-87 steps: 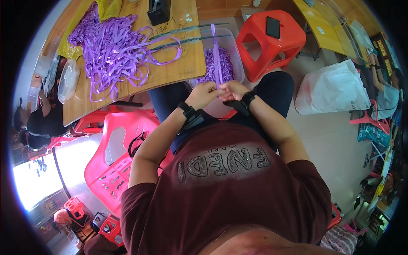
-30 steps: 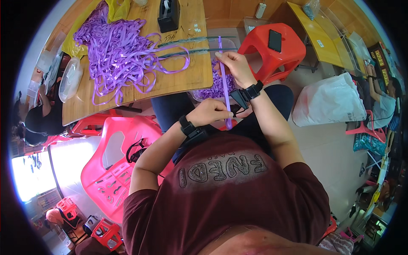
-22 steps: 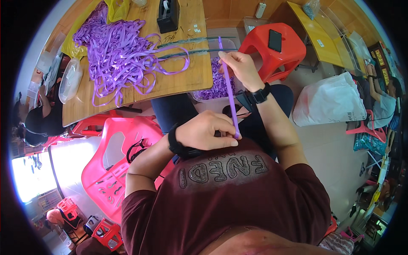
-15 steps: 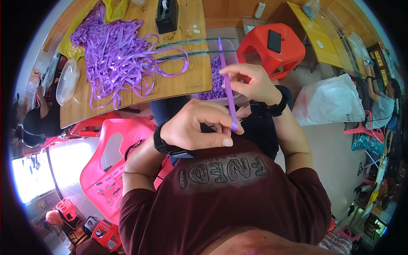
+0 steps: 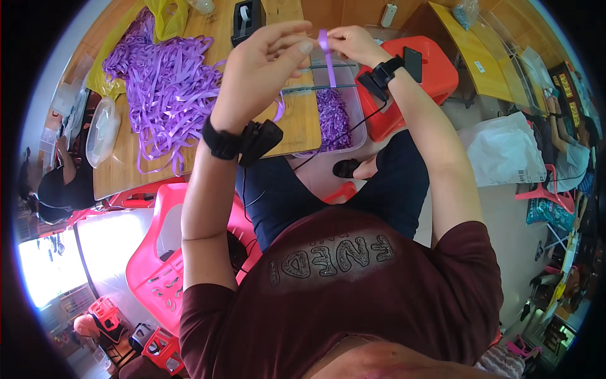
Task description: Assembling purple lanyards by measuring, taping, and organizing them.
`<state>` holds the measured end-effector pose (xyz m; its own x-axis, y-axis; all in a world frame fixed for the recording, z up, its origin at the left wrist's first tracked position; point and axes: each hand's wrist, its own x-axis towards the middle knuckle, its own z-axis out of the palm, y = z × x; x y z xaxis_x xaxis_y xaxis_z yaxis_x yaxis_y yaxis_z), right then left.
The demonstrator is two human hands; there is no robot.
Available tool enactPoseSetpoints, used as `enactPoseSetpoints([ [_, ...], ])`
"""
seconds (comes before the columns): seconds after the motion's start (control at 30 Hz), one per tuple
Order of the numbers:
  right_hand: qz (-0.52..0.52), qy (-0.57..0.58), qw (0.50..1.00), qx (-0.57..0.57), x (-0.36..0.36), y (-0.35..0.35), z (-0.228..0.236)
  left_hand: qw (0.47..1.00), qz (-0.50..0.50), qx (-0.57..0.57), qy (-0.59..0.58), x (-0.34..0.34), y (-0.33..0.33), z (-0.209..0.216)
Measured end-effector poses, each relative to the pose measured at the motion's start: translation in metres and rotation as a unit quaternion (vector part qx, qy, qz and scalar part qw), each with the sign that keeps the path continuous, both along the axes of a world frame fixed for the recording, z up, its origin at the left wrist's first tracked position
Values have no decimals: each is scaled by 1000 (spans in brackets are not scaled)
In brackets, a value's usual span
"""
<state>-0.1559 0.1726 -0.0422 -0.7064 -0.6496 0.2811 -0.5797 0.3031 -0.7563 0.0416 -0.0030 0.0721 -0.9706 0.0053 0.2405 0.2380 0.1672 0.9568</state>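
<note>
A narrow purple ribbon point(image 5: 329, 66) hangs across two thin dark rods point(image 5: 346, 85) that jut out past the table edge. My right hand point(image 5: 356, 45) pinches the ribbon near its upper end, fingers pressed together. On the ribbon's other side my left hand point(image 5: 262, 66) is raised over the table, thumb and fingers apart, with nothing visible between them. Below the rods stands a clear plastic bin point(image 5: 358, 129) holding many purple ribbon pieces point(image 5: 334, 120). A big tangled heap of purple ribbon point(image 5: 167, 95) lies on the wooden table point(image 5: 297, 129), left of my left hand.
A black tape dispenser point(image 5: 247, 19) sits at the table's back. To the right, a red stool point(image 5: 435, 69) carries a black phone point(image 5: 412, 64). A white sack point(image 5: 502, 151) stands on the floor. A pink chair point(image 5: 151, 278) is at my left. Other people are at both sides.
Both hands have moved forward, away from my body, to the rods. The left hand has let go of the ribbon's near end; the right now grips near the far end.
</note>
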Motion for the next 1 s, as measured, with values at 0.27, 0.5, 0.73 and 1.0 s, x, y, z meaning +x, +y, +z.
enactPoseSetpoints([
  [0.27,44,-373,926,-41,27,16,-84,911,-58,-407,45,-81,-6,-68],
  [0.5,-66,-450,889,-51,88,27,-92,919,-83,-384,32,-96,-4,-93],
  [0.73,-46,-377,905,-191,111,20,-78,924,-76,-373,34,-96,-4,-92],
  [1.0,-104,-317,936,-111,132,14,-111,928,-82,-361,43,-97,-4,-97],
])
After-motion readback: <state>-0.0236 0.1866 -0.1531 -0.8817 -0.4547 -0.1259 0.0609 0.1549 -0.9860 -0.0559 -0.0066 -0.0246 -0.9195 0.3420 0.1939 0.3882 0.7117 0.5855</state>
